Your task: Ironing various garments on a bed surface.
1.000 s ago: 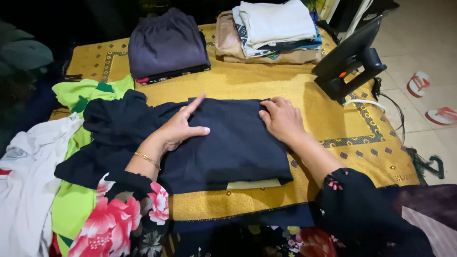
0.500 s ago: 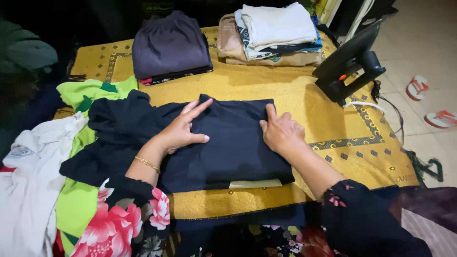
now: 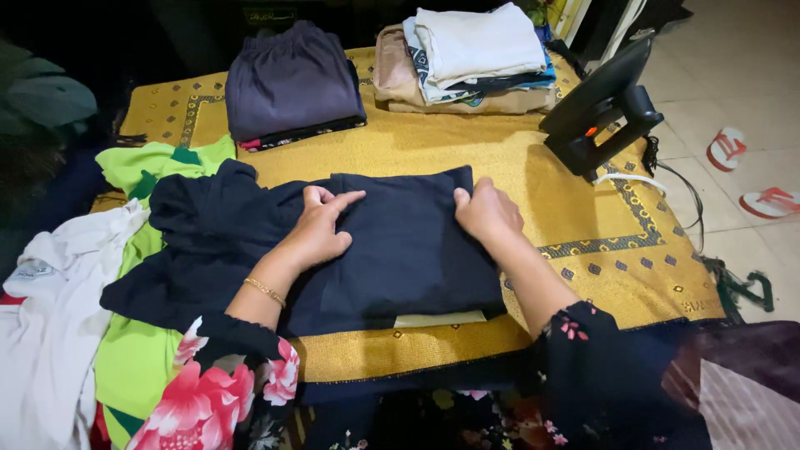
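Hands (image 3: 321,229) flat atop dark folded garment (image 3: 408,250)

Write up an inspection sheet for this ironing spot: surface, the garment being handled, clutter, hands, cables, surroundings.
Surface: yellow patterned mat spread flat, with geometric border motifs.
Job's things: dark navy garment lies partly folded at the mat's middle, its loose part trailing to the left.
Clutter: folded purple-grey stack and mixed folded stack at the far edge; unfolded green garment and white garment heaped on the left.
Hands: left hand and right hand both press flat on the navy garment, fingers spread, gripping nothing.
Cables: white cord runs from the black iron, standing on its heel.
Surroundings: tiled floor with a pair of sandals.
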